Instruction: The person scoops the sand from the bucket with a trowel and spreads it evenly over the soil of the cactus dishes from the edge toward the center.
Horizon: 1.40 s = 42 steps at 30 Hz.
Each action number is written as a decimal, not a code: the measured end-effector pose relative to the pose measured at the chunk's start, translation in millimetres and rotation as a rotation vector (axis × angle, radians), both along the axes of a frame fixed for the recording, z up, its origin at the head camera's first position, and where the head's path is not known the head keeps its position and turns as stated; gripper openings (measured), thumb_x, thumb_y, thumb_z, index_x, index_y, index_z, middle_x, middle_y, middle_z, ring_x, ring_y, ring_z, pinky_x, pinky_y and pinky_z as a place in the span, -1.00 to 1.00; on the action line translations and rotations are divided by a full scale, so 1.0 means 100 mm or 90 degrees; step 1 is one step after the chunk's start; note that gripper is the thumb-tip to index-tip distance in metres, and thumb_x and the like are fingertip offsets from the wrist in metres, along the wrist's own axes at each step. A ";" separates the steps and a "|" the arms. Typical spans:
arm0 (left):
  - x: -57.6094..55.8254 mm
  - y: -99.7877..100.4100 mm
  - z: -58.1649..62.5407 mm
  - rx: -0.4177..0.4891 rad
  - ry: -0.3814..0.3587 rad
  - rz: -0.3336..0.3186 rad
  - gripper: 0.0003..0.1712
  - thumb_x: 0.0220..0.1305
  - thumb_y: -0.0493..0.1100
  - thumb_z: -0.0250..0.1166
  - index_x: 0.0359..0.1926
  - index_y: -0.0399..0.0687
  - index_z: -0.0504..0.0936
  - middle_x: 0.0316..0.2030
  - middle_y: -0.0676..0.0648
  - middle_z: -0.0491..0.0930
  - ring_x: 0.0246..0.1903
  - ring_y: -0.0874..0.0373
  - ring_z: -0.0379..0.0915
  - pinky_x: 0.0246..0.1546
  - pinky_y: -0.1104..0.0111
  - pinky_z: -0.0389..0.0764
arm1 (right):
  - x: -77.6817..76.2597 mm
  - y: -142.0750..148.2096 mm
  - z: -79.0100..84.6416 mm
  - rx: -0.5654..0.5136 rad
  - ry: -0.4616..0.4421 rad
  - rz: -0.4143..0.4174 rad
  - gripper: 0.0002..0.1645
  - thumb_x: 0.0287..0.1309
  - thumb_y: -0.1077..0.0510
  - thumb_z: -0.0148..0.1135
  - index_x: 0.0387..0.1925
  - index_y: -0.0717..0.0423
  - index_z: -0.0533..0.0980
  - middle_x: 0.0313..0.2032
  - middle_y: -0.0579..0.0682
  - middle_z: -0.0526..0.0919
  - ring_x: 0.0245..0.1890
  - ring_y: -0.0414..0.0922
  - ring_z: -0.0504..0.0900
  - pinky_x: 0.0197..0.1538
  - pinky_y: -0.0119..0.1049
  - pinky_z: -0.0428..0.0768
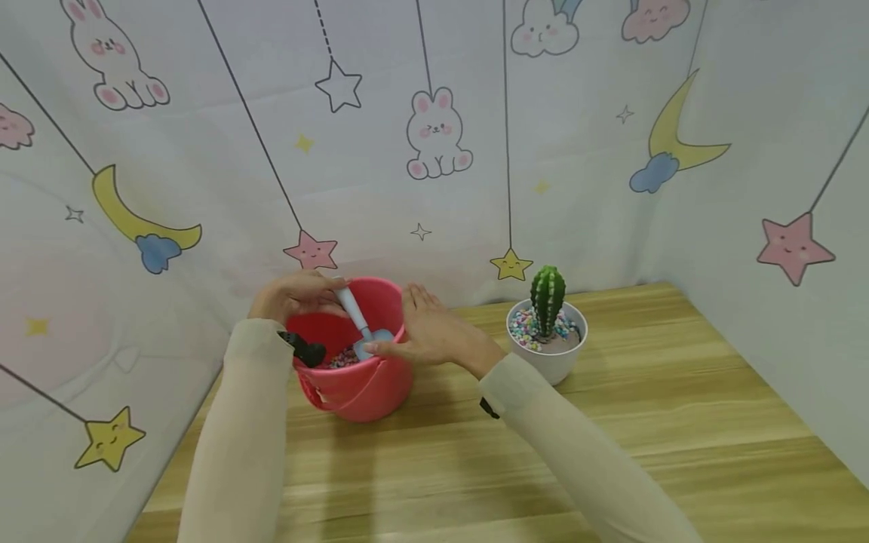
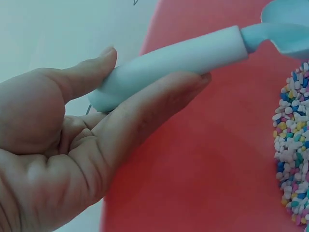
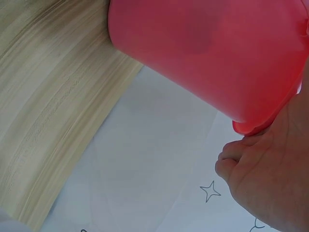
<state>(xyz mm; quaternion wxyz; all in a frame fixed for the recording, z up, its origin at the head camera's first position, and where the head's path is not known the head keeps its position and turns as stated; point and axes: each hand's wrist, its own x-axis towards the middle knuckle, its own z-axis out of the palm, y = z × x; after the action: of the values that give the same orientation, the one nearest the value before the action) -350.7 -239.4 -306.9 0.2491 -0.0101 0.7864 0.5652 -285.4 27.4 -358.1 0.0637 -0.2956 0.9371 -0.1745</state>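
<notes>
A red bucket (image 1: 366, 400) stands on the wooden table, with small multicoloured pebbles (image 2: 295, 150) in its bottom. My left hand (image 1: 302, 292) is over the bucket's left side and holds a small pale-blue shovel (image 1: 353, 309) by its thick handle. In the left wrist view the thumb lies along one side of the handle (image 2: 169, 60) and the fingers along the other. Inside the bucket, the shovel's blade (image 1: 373, 345) tilts down near the right rim. Against that rim rests my right hand (image 1: 437, 332), fingers extended, thumb reaching over the edge close to the blade.
To the right stands a white pot (image 1: 551, 366) holding a green cactus (image 1: 548, 302), with colourful pebbles covering part of its grey-brown surface. A printed cloth (image 1: 380, 204) hangs behind the table (image 1: 645, 422) and along its sides. The bucket's handle hangs down its front.
</notes>
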 end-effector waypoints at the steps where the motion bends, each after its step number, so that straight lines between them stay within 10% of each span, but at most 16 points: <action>1: 0.01 -0.01 0.02 0.001 -0.003 0.000 -0.47 0.65 -0.13 0.10 0.37 -0.50 0.38 -0.22 -0.10 0.78 -0.20 0.06 0.80 0.15 0.08 0.75 | 0.00 0.00 0.00 -0.001 -0.001 0.002 0.51 0.20 -0.76 -0.09 0.67 0.26 -0.26 0.71 0.21 -0.24 0.73 0.19 -0.24 0.76 0.01 -0.04; 42: 0.11 -0.20 0.14 0.098 -0.077 0.166 -0.61 0.61 -0.01 0.15 0.20 -0.19 0.39 -0.38 -0.07 0.79 -0.35 0.08 0.84 -0.13 0.35 0.84 | 0.01 -0.01 -0.04 -0.047 0.017 -0.001 0.45 0.16 -0.72 0.04 0.66 0.16 -0.14 0.64 0.13 0.03 0.66 0.12 0.05 0.69 0.08 0.25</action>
<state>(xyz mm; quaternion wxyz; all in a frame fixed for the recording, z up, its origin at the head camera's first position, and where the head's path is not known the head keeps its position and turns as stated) -339.3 -259.3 -293.4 0.2208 -0.1270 0.7162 0.6497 -284.2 26.3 -361.9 0.0402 -0.2990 0.9311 -0.2052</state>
